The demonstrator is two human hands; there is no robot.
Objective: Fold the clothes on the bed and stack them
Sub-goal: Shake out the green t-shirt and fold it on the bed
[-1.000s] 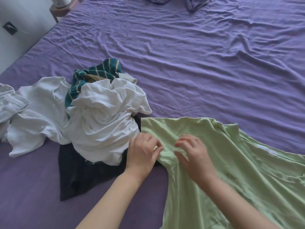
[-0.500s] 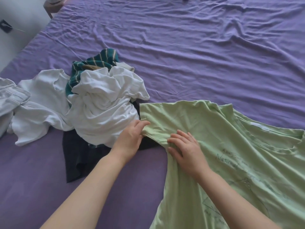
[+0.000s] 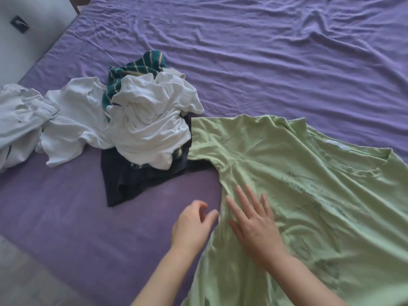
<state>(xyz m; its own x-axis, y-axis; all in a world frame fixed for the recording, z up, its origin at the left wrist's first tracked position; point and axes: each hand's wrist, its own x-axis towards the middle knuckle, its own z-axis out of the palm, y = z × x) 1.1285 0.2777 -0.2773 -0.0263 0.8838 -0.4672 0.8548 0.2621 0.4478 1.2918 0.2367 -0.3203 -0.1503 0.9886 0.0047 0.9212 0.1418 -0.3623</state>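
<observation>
While the green T-shirt (image 3: pixel 298 177) lies spread on the purple bed (image 3: pixel 265 62), the right hand (image 3: pixel 256 226) rests flat on it, grip wide with fingers straight. The left hand (image 3: pixel 189 226) hovers just beside its edge, loosely curled, holding nothing. A crumpled clothes pile (image 3: pixel 141 129) sits nearby.

A white wall (image 3: pixel 33 40) with a dark socket (image 3: pixel 19 24) stands beside the mattress.

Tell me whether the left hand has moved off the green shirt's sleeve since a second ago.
Yes. The left hand has left the sleeve beside the white shirt pile and drawn back toward the person, over the purple sheet at the green shirt's side edge.
</observation>
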